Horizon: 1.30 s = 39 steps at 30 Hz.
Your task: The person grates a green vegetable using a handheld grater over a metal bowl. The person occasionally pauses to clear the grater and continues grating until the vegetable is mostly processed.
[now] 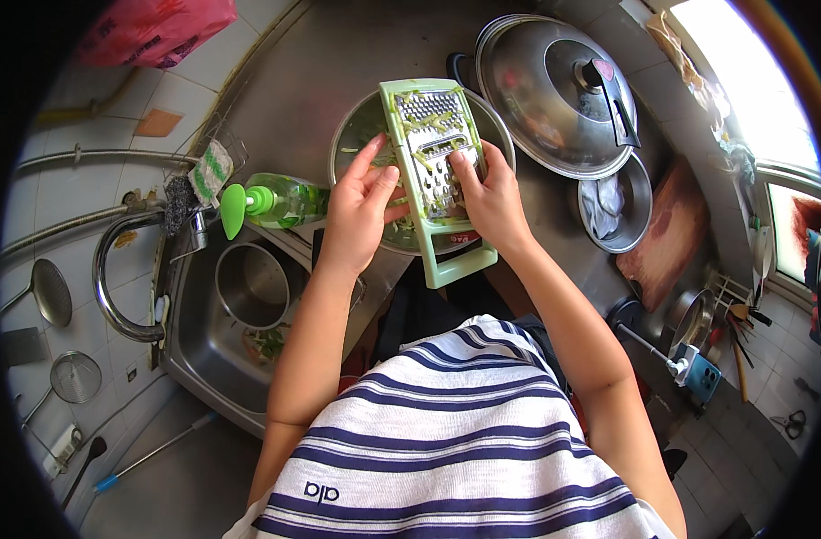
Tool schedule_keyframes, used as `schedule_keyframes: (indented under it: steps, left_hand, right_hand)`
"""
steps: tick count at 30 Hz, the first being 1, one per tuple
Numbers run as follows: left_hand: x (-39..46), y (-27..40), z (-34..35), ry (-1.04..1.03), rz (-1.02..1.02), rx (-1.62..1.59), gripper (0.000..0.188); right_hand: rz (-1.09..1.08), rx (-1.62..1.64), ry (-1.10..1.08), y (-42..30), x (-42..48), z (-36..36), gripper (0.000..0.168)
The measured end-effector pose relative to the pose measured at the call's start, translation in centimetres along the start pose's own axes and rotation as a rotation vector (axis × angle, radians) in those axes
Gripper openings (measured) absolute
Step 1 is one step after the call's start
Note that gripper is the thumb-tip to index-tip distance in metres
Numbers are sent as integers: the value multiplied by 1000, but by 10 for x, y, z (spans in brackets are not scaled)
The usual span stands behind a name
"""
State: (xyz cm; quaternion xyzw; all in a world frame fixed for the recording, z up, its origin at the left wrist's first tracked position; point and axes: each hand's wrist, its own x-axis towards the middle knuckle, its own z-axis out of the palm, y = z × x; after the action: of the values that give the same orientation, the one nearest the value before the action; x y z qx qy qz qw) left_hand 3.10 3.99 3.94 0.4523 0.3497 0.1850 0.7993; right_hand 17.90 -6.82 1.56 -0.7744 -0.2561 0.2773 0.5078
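Note:
A pale green plastic grater with a metal face is tilted over a round metal bowl. Green vegetable shreds cling to its face and frame. My right hand holds the grater by its right side, the thumb lying on the metal face. At the grater's left edge is my left hand, fingers apart, some of them reaching behind the frame; whether they grip anything there is hidden. More pale green shreds lie in the bowl below.
Left of the bowl lies a green soap pump bottle, beside a steel sink holding a metal pot. To the right are a lidded wok, a small metal bowl with a cloth, a wooden cutting board and a phone on an arm.

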Motion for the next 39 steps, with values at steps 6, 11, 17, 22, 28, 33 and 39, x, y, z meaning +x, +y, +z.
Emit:
schedule_keyframes:
  steps: [6,11,17,22,28,33,39]
  left_hand:
    - [-4,-23,7,179,273,304,45]
    - [-3,-33,4,199,274,313,45]
    - [-4,-19,11,189,266,202,47]
    - [2,-10,10,151,272,204,47]
    - [3,-6,1,177,211,156,47]
    - [-2,3,5,192,199,107,47]
    - [-2,0,-4,127,239,152,49]
  right_hand:
    - [-50,-112,3,-15,-6,0,49]
    - [-47,-274,-13,-27,-10,-2,49]
    - [-7,-161,-6,-20,-11,4,49]
    - [-31,-112,-34,0,1,6,64]
    - [-646,-450,19,-39,27,9,62]
    - [-727,-557,-129,-57,45,20,50]
    - [-832,-549,-90,-55,40,22,18]
